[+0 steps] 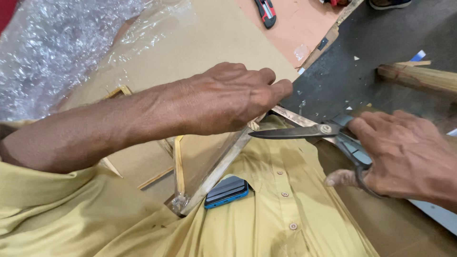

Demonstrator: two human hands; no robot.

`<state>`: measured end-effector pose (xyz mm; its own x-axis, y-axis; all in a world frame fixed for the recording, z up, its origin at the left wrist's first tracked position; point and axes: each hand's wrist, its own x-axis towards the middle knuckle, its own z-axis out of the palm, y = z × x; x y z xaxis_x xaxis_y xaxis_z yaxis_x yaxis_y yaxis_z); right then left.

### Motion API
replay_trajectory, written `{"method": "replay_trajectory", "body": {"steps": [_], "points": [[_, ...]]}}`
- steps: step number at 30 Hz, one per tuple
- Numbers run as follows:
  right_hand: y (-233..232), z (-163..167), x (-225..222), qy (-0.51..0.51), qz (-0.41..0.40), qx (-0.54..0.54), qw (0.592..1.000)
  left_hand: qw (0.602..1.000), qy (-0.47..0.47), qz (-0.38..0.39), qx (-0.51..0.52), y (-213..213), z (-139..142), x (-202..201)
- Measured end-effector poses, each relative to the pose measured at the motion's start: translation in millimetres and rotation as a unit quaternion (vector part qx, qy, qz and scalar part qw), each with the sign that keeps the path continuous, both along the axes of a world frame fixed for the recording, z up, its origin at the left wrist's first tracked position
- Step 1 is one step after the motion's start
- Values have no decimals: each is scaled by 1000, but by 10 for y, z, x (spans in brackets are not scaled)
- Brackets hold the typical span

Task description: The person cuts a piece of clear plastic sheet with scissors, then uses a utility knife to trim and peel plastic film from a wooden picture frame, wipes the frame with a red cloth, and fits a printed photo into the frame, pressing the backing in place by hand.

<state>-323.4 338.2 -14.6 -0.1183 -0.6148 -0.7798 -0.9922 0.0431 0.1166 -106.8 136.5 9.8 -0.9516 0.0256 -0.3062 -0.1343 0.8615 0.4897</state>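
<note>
My left hand (pixel 228 97) reaches across and grips the upper corner of a wrapped picture frame (pixel 216 169) that leans against my chest over my yellow shirt. My right hand (pixel 407 154) holds large dark scissors (pixel 304 132) by the handles. The blades are shut and point left, with the tip just below my left hand's fingers at the frame's corner. Clear plastic film covers the frame's gilded bar.
A blue phone (pixel 227 191) sticks out of my shirt pocket. Brown cardboard sheets (pixel 214 38) lie ahead, with bubble wrap (pixel 52 47) at the upper left. A red and black utility knife (pixel 265 12) lies at the top. A broom of straw (pixel 419 77) rests on the dark floor at the right.
</note>
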Motion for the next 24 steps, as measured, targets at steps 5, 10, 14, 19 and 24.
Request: {"method": "replay_trajectory", "body": {"steps": [5, 10, 14, 19, 24], "points": [[-208, 360, 101, 90, 56, 119, 987, 993, -51, 47, 92, -34, -22, 187], [-331, 516, 190, 129, 111, 110, 979, 993, -2, 27, 112, -54, -126, 285], [-510, 630, 279, 95, 164, -24, 982, 995, 13, 38, 87, -55, -220, 313], [-837, 783, 470, 152, 209, 77, 963, 994, 93, 14, 59, -10, -264, 362], [-1065, 772, 603, 178, 248, 127, 944, 995, 96, -7, 35, 49, -379, 478]]}}
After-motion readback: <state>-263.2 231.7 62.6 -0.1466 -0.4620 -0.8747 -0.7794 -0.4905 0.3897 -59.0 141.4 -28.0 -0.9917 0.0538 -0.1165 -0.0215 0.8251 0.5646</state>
